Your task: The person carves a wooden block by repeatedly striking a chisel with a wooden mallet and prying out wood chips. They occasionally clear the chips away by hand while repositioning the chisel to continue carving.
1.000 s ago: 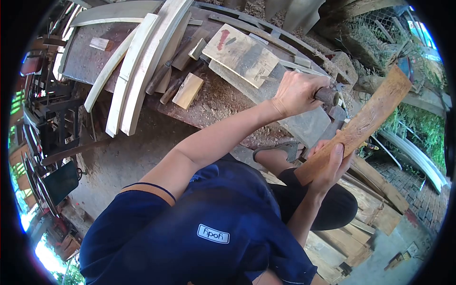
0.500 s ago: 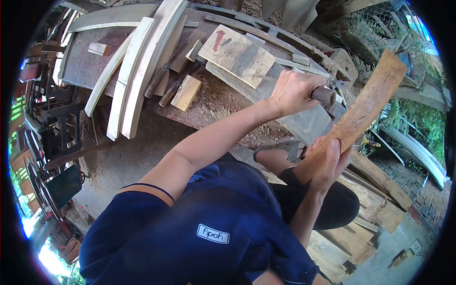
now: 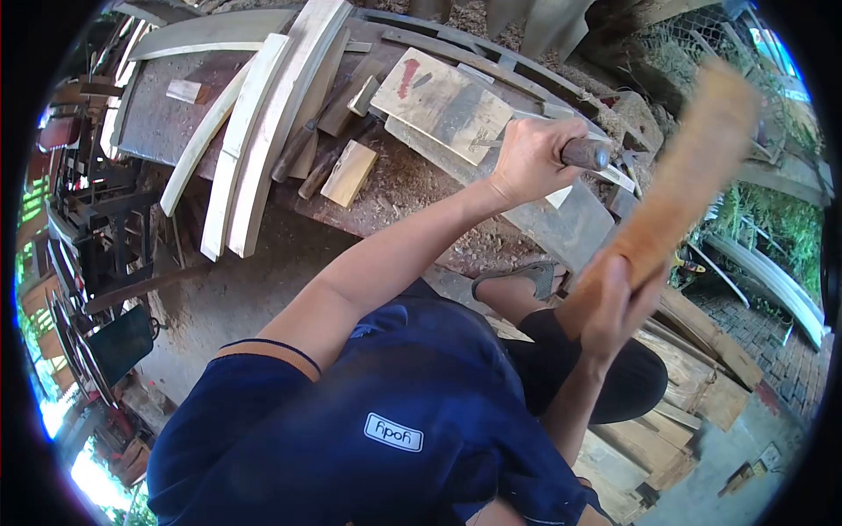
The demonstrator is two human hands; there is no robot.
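My left hand (image 3: 537,159) is closed around a tool with a dark round handle (image 3: 585,154). A thin metal part of it shows at the edge of a pale board (image 3: 447,101) with a red mark, which lies on other boards on the bench. My right hand (image 3: 617,302) grips the lower end of a long, flat brown wooden piece (image 3: 680,175). This piece is tilted up to the right, its upper end blurred by motion and apart from the handle.
Long curved pale strips (image 3: 281,123) lie across the bench (image 3: 149,110) at the left. A small wood block (image 3: 350,174) rests near the front edge. Wood shavings are scattered about. Stacked planks (image 3: 693,377) lie on the floor at the lower right, beside my bent leg.
The brown wooden piece has moved slightly up and to the right with my right hand and is now blurred. My left hand and the handle have shifted a little upward.
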